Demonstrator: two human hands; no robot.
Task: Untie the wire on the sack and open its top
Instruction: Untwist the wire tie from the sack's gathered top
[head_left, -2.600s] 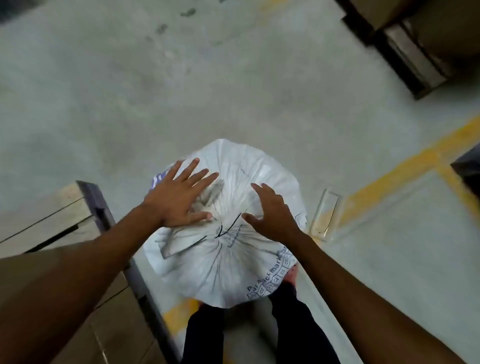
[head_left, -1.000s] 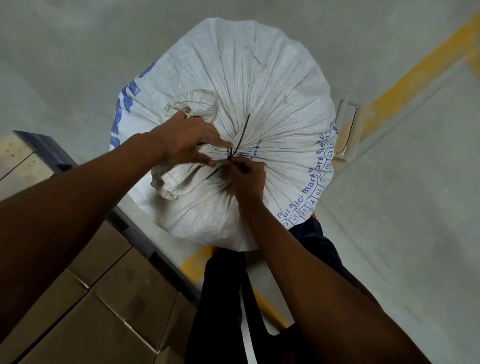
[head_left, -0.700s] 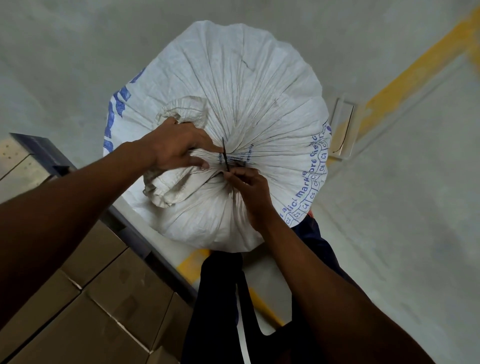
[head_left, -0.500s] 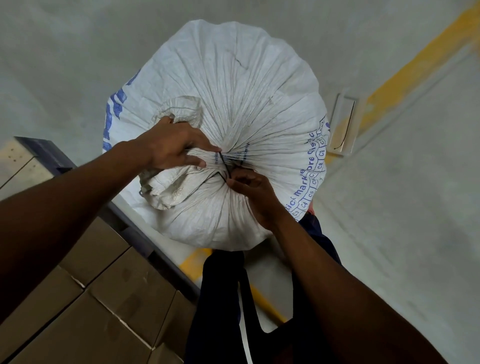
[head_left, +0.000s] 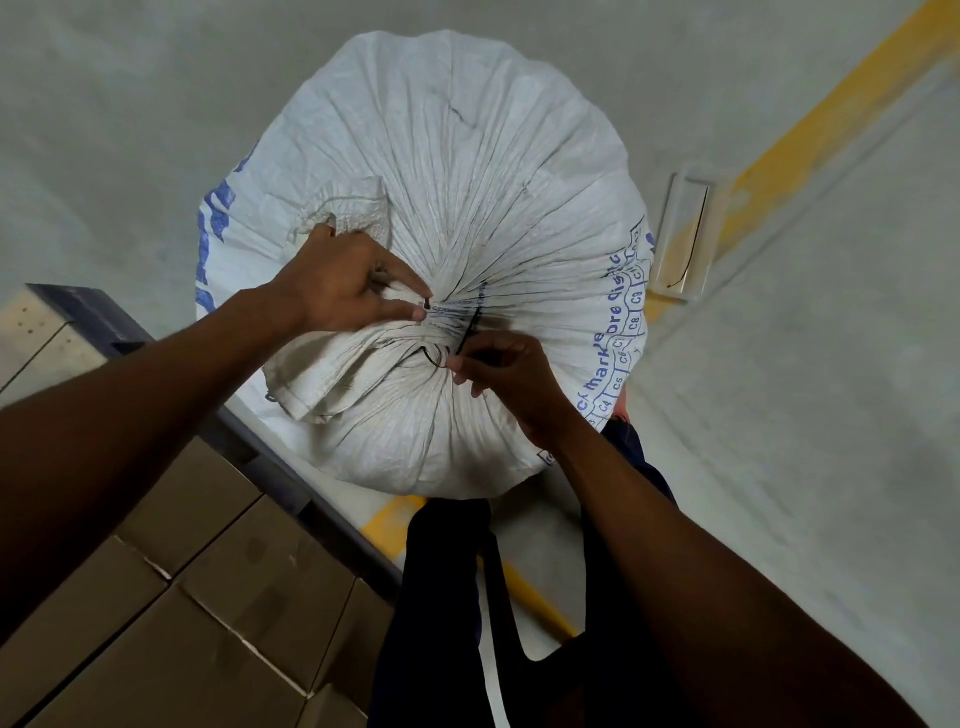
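A full white woven sack (head_left: 467, 171) with blue print stands on the floor in front of me, its top gathered into a bunched neck. A thin black wire (head_left: 470, 330) loops around that neck. My left hand (head_left: 348, 286) clamps the bunched neck and its loose flap, thumb and forefinger meeting right beside the wire. My right hand (head_left: 504, 374) pinches one free end of the wire just below and right of the neck, and a small slack loop of wire shows next to my fingertips.
Brown cardboard boxes (head_left: 171, 597) on a dark-edged pallet (head_left: 291, 488) crowd the lower left, right against the sack. A small clear plastic tray (head_left: 683, 244) lies on the concrete floor to the sack's right, beside a yellow floor line (head_left: 810, 119). My dark trousers (head_left: 441, 597) are below.
From flat on the sack, both hands closed in on the neck. My right hand has pulled the wire end down and right, and a slack loop now shows at the neck.
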